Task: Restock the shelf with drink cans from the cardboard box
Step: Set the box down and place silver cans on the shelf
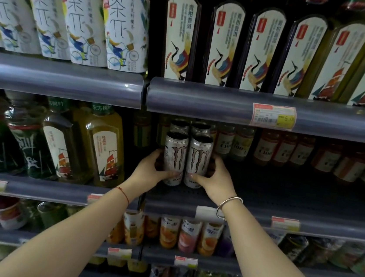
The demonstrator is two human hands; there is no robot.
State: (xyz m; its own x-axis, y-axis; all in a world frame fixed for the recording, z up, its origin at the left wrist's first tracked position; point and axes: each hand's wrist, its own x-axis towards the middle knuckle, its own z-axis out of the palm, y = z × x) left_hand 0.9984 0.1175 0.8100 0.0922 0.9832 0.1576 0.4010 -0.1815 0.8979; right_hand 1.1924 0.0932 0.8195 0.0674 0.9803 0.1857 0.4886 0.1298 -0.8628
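From the head camera, both arms reach into the middle shelf [284, 195]. The left hand [148, 168] curls around the left white can [174, 158], the right hand [215, 178] around the right white can [198, 160], thumbs across their fronts. The two cans stand upright, touching side by side on the shelf (two more behind them), between green tea bottles [105, 147] and small orange-labelled bottles [266, 150].

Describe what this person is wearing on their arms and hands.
Both forearms are bare, with no sleeves or gloves showing. The left hand has a thin red string bracelet at the wrist. The right hand has a silver metal bangle at the wrist. No rings are visible.
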